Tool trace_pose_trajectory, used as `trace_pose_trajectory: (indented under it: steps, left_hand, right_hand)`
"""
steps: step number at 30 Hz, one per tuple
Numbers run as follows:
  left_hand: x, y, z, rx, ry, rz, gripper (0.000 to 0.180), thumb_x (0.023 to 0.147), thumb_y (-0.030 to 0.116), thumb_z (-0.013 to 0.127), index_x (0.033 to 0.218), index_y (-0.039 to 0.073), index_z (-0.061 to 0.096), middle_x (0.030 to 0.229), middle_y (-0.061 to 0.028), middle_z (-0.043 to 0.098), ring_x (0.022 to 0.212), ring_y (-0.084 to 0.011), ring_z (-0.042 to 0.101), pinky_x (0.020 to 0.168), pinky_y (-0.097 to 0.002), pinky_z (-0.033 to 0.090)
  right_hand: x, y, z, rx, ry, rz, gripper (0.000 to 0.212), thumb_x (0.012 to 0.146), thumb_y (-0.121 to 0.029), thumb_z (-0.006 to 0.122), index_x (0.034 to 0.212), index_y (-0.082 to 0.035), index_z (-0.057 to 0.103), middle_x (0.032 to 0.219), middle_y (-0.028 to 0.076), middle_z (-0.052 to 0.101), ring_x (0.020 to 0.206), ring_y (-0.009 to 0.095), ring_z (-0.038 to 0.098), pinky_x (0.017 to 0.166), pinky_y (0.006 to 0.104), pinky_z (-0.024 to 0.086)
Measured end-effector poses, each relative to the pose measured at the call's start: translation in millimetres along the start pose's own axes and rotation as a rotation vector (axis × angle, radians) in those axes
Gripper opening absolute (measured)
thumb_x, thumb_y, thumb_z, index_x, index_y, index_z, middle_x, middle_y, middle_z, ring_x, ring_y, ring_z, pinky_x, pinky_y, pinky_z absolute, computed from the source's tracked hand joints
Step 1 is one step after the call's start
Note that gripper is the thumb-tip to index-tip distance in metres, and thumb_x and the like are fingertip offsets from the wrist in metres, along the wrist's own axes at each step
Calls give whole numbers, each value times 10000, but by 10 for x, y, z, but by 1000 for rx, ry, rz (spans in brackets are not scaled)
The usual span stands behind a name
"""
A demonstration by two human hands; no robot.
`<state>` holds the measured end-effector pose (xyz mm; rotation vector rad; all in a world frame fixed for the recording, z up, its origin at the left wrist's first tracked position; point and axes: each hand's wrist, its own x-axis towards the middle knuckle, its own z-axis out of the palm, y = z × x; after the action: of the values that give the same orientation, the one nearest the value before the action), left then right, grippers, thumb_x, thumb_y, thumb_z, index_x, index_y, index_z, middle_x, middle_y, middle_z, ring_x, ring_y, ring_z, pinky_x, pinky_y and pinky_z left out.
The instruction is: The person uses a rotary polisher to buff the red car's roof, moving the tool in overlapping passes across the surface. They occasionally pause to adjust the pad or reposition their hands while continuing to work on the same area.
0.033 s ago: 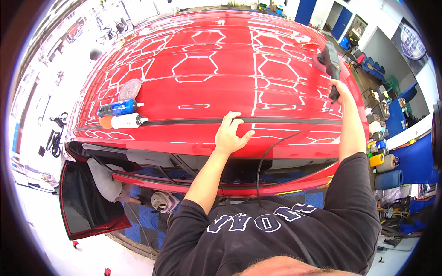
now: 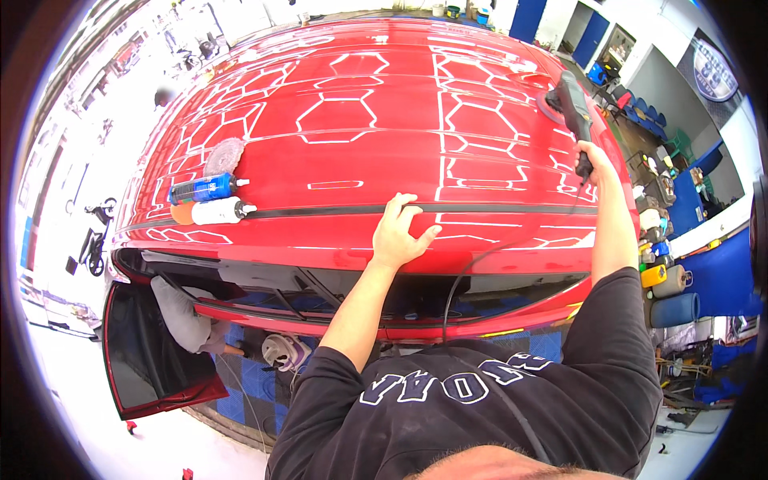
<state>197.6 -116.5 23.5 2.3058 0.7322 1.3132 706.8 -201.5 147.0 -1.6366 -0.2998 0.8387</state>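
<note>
My right hand (image 2: 594, 162) grips the handle of a black polisher (image 2: 573, 108), reaching far out over the right end of a glossy red car roof (image 2: 336, 172). The polisher's round pad (image 2: 550, 106) lies against the red paint near the roof's edge. A black cord (image 2: 458, 290) runs from near the tool across the roof and over my shoulder. My left hand (image 2: 402, 232) rests on the roof beside the black trim strip, fingers apart, holding nothing. To its left lie a blue bottle (image 2: 202, 190), a white bottle (image 2: 218, 212) and a fluffy round pad (image 2: 225, 157).
Below at left a car door (image 2: 156, 352) stands ajar, with a person in grey (image 2: 182, 316) leaning into the car. A vacuum-like machine (image 2: 286, 352) sits on the blue tiled floor. Jugs (image 2: 654, 276), blue drums (image 2: 674, 310) and chairs (image 2: 646, 116) line the right side.
The polisher and my right hand have shifted very slightly, and the cord on the roof is now blurred by motion. My left hand stays in place.
</note>
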Motion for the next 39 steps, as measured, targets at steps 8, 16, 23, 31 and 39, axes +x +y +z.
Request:
trace_pose_trajectory:
  steps: [8,16,23,31,39]
  left_hand:
    - [89,-116,45,2,50,98,431,798,357,890,992,27,693,1233,-165,656,1183,-376,636,962,-445,572]
    - [45,-143,70,-23,-3,129,367,829,309,877,951,26,677,1200,-139,662,1148,-348,656,921,-426,581]
    - [14,-183,51,-53,-3,121,347,843,302,868,944,29,677,1211,-138,659,1144,-348,664,918,-422,581]
    - [22,-135,75,-8,31,144,334,861,311,860,954,41,687,1245,-122,650,1146,-324,672,889,-404,593]
    - [35,-103,34,-80,-12,33,308,882,278,840,993,27,700,1238,-141,648,1162,-341,659,955,-427,562]
  right_hand:
    - [-647,250,-296,-12,-7,-19,148,847,-123,715,860,-52,585,673,43,586,531,174,581,517,348,533]
    - [-1377,603,-345,107,79,18,143,842,-77,727,913,-31,611,689,50,597,533,186,596,512,379,556]
    - [-1944,809,-753,44,80,35,128,842,-89,711,892,-37,605,695,49,599,538,180,598,536,372,572]
    - [-2567,1097,-812,65,85,18,282,872,-91,652,1136,-9,592,724,45,591,543,172,584,551,389,572]
    - [-3349,1461,-319,-55,-49,-2,519,791,-19,631,1301,57,576,742,86,581,506,194,586,525,354,560]
